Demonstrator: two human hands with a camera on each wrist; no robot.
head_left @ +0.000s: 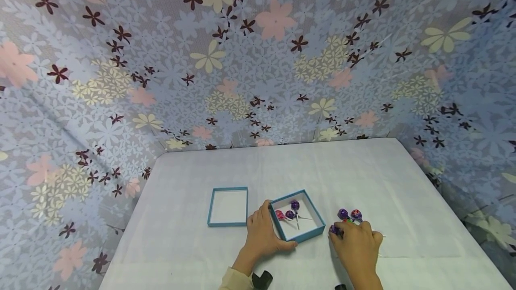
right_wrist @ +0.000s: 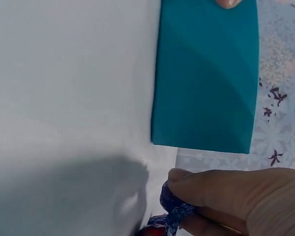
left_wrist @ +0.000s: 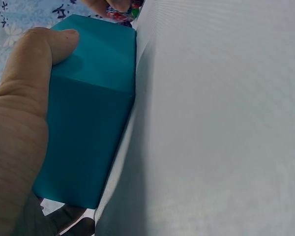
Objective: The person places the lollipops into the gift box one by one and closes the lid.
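Note:
A blue box (head_left: 308,235) with a white inside stands turned at an angle on the table, and several lollipops lie in it, among them a pink one (head_left: 279,215) and a purple one (head_left: 295,205). My left hand (head_left: 263,232) holds the box at its left side, thumb on the near wall (left_wrist: 93,132) and fingers round the other side. To the right of the box, my right hand (head_left: 359,246) pinches a purple-wrapped lollipop (right_wrist: 171,199) by its head between thumb and fingers. Its stick is hidden by the hand.
Beside my right hand lie more lollipops, one purple (head_left: 343,213) and one reddish (head_left: 356,214), partly covered by the fingers. A shallow blue-rimmed lid (head_left: 227,224) lies left of the box. The white-covered table (head_left: 181,249) meets flowered cloth (head_left: 242,79) behind.

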